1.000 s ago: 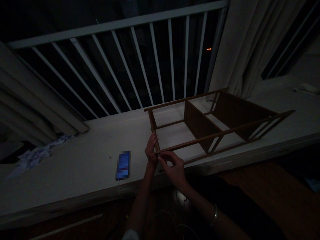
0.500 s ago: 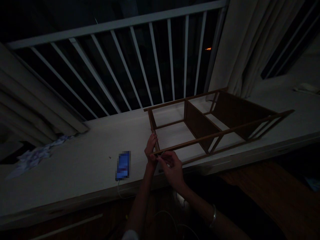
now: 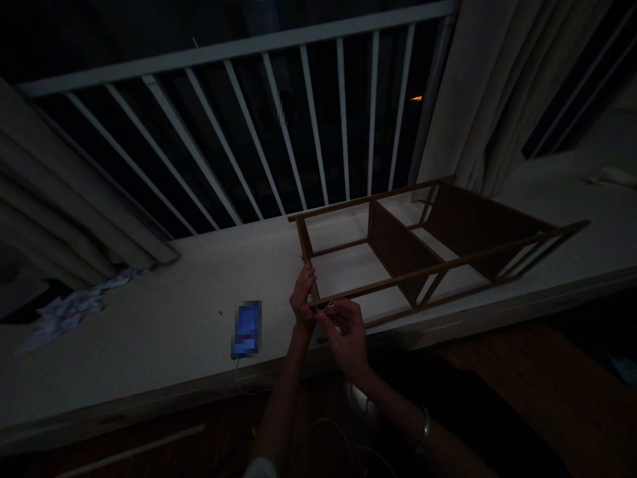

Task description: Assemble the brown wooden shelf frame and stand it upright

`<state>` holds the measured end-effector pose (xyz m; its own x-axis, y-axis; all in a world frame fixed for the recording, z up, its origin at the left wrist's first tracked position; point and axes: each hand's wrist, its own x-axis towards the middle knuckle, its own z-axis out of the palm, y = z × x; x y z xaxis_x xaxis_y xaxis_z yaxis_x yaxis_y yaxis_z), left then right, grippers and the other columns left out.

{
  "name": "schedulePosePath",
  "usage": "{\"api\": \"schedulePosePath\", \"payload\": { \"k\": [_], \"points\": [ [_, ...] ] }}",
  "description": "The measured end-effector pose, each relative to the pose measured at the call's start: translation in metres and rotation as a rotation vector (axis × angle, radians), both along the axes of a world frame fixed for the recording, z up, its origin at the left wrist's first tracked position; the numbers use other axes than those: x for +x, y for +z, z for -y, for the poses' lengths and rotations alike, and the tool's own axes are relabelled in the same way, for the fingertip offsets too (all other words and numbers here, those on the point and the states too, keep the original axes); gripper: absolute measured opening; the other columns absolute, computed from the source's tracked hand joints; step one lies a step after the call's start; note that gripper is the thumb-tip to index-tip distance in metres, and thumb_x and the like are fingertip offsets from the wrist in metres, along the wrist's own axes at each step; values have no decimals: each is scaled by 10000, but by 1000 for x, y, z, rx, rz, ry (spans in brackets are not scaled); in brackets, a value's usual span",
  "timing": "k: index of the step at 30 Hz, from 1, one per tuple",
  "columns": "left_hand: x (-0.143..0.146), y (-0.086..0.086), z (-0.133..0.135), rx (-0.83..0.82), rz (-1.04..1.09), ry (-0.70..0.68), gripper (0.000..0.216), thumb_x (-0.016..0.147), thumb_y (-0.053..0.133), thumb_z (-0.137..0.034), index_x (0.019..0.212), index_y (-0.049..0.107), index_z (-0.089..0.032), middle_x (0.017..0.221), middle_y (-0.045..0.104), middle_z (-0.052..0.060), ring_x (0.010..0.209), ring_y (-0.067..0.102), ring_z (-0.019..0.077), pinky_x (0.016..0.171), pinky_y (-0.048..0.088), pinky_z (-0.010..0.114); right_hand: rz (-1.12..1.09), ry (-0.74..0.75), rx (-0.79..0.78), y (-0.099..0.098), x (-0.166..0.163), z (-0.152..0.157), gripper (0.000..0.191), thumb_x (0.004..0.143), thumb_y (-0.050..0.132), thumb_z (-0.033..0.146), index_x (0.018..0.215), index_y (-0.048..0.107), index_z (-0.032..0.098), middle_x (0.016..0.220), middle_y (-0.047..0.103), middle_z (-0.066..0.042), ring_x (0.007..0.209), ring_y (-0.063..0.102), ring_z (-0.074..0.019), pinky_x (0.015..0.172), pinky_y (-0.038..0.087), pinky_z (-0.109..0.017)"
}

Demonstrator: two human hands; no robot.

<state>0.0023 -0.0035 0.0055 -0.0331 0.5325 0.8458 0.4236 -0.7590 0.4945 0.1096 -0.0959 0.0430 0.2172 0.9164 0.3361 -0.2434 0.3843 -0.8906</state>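
A brown wooden shelf rack (image 3: 405,245) lies on its side on a pale ledge. My left hand (image 3: 302,295) is closed around its near-left corner, with fingers over the end rail. Beside it, at the same corner, my right hand (image 3: 348,335) pinches a thin, light-coloured rod (image 3: 327,306) between thumb and fingers. In the dim light I cannot make out the rod's exact kind, nor what its far end touches.
On the pale ledge (image 3: 189,292) a phone (image 3: 247,328) with a lit, blurred screen lies left of my hands, its white cable hanging over the edge. A crumpled patterned cloth (image 3: 74,309) is farther left. White railings (image 3: 308,126) and curtains (image 3: 458,93) stand behind.
Both hands stay at the same corner of the rack. The light rod between my right fingers shows a little more clearly now. The whole view has shifted slightly.
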Motion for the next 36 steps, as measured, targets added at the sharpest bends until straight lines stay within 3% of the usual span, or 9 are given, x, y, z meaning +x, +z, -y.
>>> {"api": "schedulePosePath", "payload": {
  "k": [10, 18, 25, 36],
  "points": [
    [0, -2, -1, 3, 12, -15, 825, 763, 60, -711, 1113, 581, -175, 1214, 559, 127, 1237, 428, 290, 1017, 341, 506, 261, -47, 139, 5, 7, -3, 57, 799, 572, 209, 832, 618, 200, 788, 628, -22, 746, 603, -136, 676, 507, -262],
    [1, -3, -2, 33, 32, -17, 802, 778, 68, -693, 1097, 586, -170, 1199, 567, 130, 1228, 436, 293, 1012, 341, 515, 415, -38, 368, 7, 20, -8, 211, 814, 513, 103, 950, 620, 223, 869, 663, -30, 824, 614, -143, 748, 504, -294],
    [2, 0, -1, 19, 27, 25, 833, 760, 49, -713, 1066, 600, -169, 1182, 580, 131, 1215, 453, 292, 998, 358, 508, 711, -66, 585, 3, 35, -20, 290, 823, 528, 117, 1089, 576, 222, 947, 684, -40, 856, 634, -147, 781, 502, -295],
    [2, -1, -1, 27, 36, -23, 809, 768, 76, -706, 1106, 583, -174, 1209, 561, 132, 1230, 434, 295, 1010, 339, 516, 815, -266, 616, 0, 41, -22, 323, 807, 601, 200, 1126, 551, 222, 945, 686, -47, 838, 636, -149, 742, 490, -278]
  ]
}}
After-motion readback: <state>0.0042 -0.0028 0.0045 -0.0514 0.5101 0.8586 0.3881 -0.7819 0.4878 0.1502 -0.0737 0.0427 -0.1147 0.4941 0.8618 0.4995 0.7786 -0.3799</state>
